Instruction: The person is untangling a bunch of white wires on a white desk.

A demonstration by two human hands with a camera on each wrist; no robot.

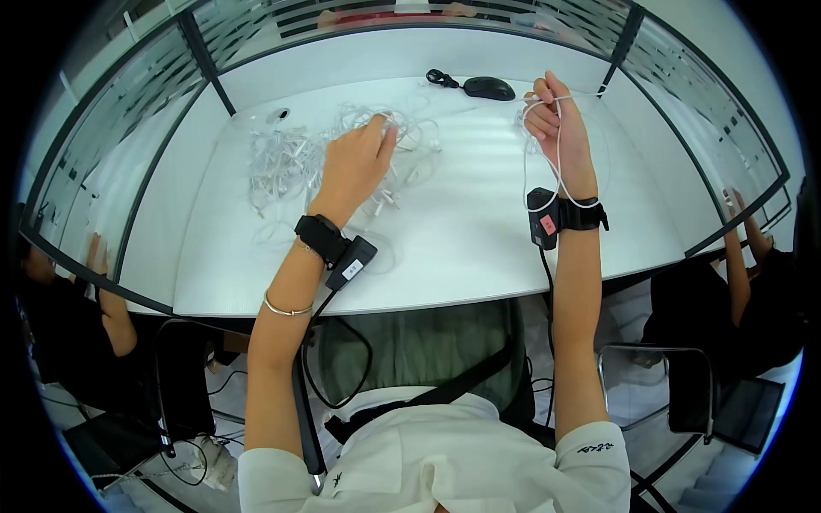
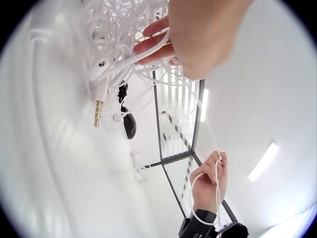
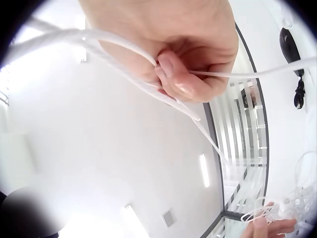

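Note:
A tangled heap of white earphone cables lies on the desk. My left hand reaches into its right side, with curled fingers gripping white strands in the left wrist view. Beside those fingers a gold-tipped earphone plug sticks out. Raised at the right is my right hand, its fingers folded into the palm around a white earphone cable. Loops of that cable hang down over the wrist. The cable's ends are lost from sight.
A black mouse with its bundled cord rests near the back panel. Low white partitions with glass tops surround the white desk. Other people sit at both sides. Black leads run from both wrist cameras.

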